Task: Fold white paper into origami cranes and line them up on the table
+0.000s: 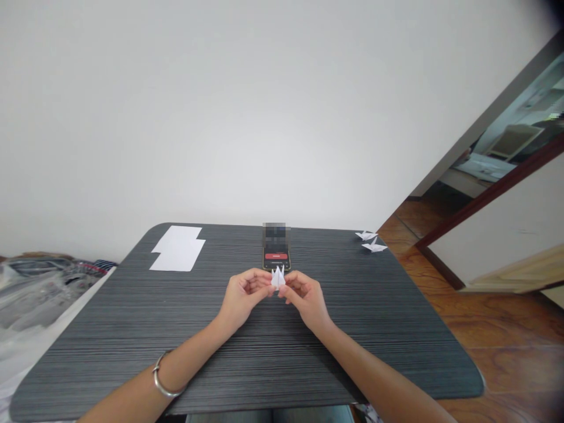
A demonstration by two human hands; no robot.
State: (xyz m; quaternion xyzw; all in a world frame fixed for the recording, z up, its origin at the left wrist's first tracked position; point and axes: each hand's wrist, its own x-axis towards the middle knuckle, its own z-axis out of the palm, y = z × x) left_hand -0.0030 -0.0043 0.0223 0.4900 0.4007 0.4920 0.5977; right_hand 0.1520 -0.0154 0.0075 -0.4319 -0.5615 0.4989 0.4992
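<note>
A small folded white paper piece (278,276) with two upright points is held above the middle of the dark striped table (132,329). My left hand (243,295) pinches its left side with curled fingers. My right hand (303,295) pinches its right side the same way. A silver bangle (162,382) sits on my left wrist. Just behind the paper piece a phone (276,257) lies flat with a lit screen.
Two sheets of white paper (178,249) lie overlapping at the table's far left. Two finished white paper cranes (371,241) stand at the far right corner. A white wall runs behind; an open doorway and wooden floor are to the right, clutter to the left.
</note>
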